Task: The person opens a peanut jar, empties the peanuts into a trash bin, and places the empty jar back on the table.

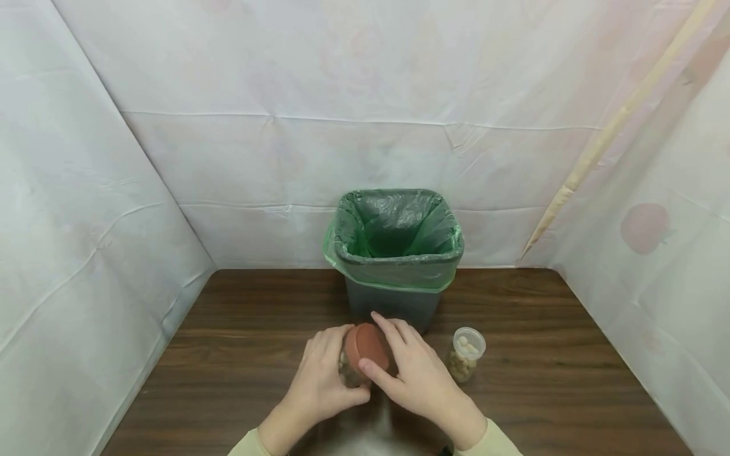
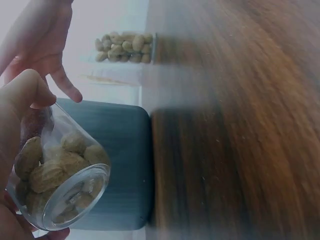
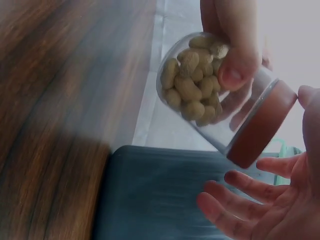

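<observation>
My left hand (image 1: 322,377) grips a clear jar (image 1: 346,372) by its side, tilted above the table. Whole peanuts (image 3: 187,89) fill its lower part in the right wrist view. A reddish-brown lid (image 1: 371,348) sits on the jar's mouth. Over at the lid, my right hand (image 1: 419,373) has its fingers (image 3: 245,212) spread and gently bent, apart from the lid's side. Its thumb (image 3: 311,100) lies right at the lid's edge.
A dark grey bin (image 1: 393,304) lined with a green bag (image 1: 399,275) stands just behind my hands, against the white sheet wall (image 1: 285,158). Right of it, a lidless clear container (image 1: 463,364) of peanuts stands on the dark wooden table (image 1: 547,367).
</observation>
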A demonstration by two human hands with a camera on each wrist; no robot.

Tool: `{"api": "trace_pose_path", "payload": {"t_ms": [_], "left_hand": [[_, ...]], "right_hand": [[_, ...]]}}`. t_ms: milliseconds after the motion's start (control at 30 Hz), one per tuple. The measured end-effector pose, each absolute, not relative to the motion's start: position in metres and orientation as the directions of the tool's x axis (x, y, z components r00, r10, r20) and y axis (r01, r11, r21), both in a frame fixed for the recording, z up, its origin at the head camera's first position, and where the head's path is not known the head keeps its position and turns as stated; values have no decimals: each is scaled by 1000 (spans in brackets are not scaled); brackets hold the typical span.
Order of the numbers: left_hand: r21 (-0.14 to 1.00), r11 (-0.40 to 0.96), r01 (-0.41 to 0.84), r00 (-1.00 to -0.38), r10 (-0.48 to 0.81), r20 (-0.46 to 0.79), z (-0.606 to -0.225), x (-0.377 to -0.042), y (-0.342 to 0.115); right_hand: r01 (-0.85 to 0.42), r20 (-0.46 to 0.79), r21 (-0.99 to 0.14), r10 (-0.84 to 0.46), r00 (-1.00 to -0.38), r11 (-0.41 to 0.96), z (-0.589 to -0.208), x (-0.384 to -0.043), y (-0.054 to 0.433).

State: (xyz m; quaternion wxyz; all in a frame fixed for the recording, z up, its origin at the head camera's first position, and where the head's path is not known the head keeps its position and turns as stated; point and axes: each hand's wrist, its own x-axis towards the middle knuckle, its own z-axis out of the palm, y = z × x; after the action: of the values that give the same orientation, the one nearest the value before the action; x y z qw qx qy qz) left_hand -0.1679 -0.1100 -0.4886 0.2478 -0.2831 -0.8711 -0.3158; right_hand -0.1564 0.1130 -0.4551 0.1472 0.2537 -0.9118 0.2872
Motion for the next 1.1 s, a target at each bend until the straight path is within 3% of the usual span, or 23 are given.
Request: {"api": "trace_pose_path", "payload": {"t_ms": [567, 1100], "left_hand": [[223, 674, 705, -606, 408, 683, -488, -168, -99], [184, 640, 746, -552, 439, 709, -485, -172, -103]], "right_hand": [[-568, 454, -518, -358, -816, 639, -450, -149, 105], [-629, 522, -455, -383, -762, 631, -450, -148, 106]]}}
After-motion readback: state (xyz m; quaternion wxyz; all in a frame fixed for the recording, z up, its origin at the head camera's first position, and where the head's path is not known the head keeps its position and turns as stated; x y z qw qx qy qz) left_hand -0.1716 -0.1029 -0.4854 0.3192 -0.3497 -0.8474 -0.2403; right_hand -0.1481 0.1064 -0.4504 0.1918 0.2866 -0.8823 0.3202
